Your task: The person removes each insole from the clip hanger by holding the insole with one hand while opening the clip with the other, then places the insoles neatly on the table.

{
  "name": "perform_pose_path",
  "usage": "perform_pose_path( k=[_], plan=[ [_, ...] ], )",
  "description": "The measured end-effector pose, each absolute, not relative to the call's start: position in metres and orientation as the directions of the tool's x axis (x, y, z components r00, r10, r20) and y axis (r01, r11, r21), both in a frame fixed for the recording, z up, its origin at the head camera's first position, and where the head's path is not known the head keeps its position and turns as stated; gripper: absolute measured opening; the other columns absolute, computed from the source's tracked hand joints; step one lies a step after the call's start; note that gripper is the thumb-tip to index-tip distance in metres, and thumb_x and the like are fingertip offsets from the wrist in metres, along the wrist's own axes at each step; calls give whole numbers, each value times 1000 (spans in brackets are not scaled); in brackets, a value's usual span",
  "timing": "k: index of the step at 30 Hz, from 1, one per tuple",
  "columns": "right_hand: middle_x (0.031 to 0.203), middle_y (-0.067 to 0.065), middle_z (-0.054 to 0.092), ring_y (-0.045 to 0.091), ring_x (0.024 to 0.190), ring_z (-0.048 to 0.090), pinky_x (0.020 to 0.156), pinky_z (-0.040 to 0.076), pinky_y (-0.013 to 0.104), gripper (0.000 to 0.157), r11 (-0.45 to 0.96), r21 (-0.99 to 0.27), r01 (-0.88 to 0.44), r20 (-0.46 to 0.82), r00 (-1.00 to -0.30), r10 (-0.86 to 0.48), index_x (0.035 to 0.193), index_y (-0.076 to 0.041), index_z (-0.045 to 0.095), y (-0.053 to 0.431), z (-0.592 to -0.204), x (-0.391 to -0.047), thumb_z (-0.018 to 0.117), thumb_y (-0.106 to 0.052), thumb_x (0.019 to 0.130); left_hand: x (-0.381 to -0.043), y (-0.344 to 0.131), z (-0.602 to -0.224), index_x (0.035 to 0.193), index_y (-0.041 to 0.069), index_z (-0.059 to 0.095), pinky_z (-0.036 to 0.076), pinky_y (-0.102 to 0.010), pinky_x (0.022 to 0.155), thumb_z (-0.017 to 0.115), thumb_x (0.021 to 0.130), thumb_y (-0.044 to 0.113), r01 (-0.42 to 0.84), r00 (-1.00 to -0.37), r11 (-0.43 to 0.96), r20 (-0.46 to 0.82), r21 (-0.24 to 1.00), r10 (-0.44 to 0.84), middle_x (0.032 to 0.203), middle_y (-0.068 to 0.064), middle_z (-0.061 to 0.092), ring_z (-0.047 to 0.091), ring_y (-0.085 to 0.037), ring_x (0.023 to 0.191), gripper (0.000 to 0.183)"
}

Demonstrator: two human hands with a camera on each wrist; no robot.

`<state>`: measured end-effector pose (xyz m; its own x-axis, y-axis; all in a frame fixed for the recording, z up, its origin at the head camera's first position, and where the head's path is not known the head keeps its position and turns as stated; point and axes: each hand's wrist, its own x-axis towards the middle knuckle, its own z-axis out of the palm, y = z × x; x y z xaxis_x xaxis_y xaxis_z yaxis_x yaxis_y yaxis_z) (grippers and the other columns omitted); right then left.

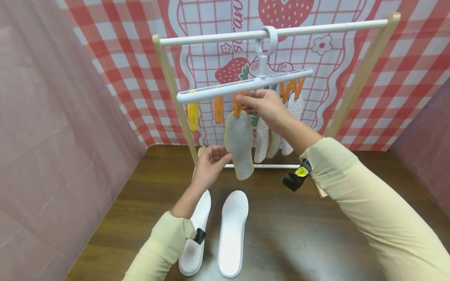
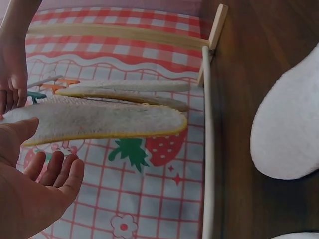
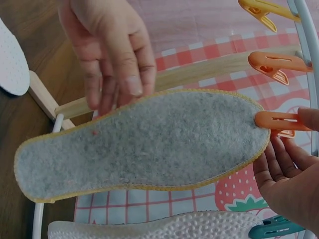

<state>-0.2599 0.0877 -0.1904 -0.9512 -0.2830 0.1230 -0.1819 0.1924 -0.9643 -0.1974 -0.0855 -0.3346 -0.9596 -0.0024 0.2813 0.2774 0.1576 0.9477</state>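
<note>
right hand (image 1: 266, 106) pinches orange clip (image 1: 237, 108) on grey insole (image 1: 240, 142)

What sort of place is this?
Probably a staged tabletop set-up, not a real laundry room: a small rack with a hanger of clipped insoles, a wood-grain surface, and a strawberry-print cloth as backdrop.

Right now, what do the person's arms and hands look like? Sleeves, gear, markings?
Left hand and right hand: ungloved. Pale yellow left sleeve and right sleeve, with thick, rumpled cuffs ending above the wrists. Small black left attachment and larger black right attachment at the cuffs; the right has a bright yellow label, text unreadable.
</note>
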Motion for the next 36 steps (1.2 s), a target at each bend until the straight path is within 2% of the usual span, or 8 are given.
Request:
perform_pose_path(
  k=[13, 19, 23, 26, 30, 34, 36],
  plan=[
    [93, -4, 64, 12, 88, 60, 98, 46, 36, 33, 170, -971, -170, 117, -953, -280, 113, -1, 60, 86, -191, -261, 63, -24, 90, -207, -74, -318, 107, -1, 56, 52, -24, 83, 64, 88, 13, 299, -949, 111, 308, 948, -71, 104, -16, 64, 61, -17, 95, 25],
    [87, -7, 64, 10, 83, 60, 95, 48, 34, 26, 113, -980, -166, 129, -952, -276, 106, -2, 62, 86, -191, -261, 64, -21, 89, -207, -71, -316, 104, -5, 57, 55, -22, 72, 61, 90, 9, 311, -945, 74, 317, 947, -81, 99, -20, 64, 61, -5, 81, 20],
    [84, -7, 64, 9, 80, 60, 88, 51, 28, 21, 68, -986, -153, 129, -953, -275, 103, -3, 63, 85, -190, -261, 63, -19, 90, -206, -71, -314, 102, -8, 56, 55, -20, 65, 60, 89, 5, 329, -941, 37, 331, 944, -73, 97, -24, 63, 60, -1, 73, 18],
    [84, -6, 63, 9, 79, 59, 82, 52, 23, 21, 49, -988, -146, 127, -953, -276, 103, -2, 63, 85, -190, -260, 62, -18, 90, -205, -71, -313, 102, -9, 57, 58, -27, 67, 60, 89, 4, 337, -938, 26, 338, 941, -72, 96, -26, 64, 61, -1, 71, 19],
    [84, -5, 63, 9, 78, 59, 82, 52, 23, 23, 52, -988, -143, 123, -954, -273, 106, 0, 62, 85, -189, -261, 61, -18, 91, -204, -73, -312, 101, -10, 58, 59, -34, 67, 61, 88, 3, 348, -934, 26, 349, 937, -81, 93, -24, 65, 61, -1, 69, 18],
    [87, -5, 61, 8, 79, 59, 88, 51, 27, 32, 100, -984, -150, 119, -957, -266, 115, 3, 58, 84, -189, -262, 59, -19, 92, -203, -74, -313, 99, -10, 59, 58, -27, 62, 62, 88, 2, 354, -931, 21, 354, 935, -88, 89, -21, 65, 61, -2, 65, 17],
    [86, -6, 61, 8, 78, 59, 91, 50, 30, 35, 113, -981, -157, 123, -958, -261, 118, 5, 57, 84, -190, -262, 59, -20, 93, -202, -74, -313, 100, -10, 59, 59, -31, 63, 61, 88, 2, 351, -932, 21, 352, 936, -87, 88, -21, 65, 60, -2, 64, 17]
  ],
)
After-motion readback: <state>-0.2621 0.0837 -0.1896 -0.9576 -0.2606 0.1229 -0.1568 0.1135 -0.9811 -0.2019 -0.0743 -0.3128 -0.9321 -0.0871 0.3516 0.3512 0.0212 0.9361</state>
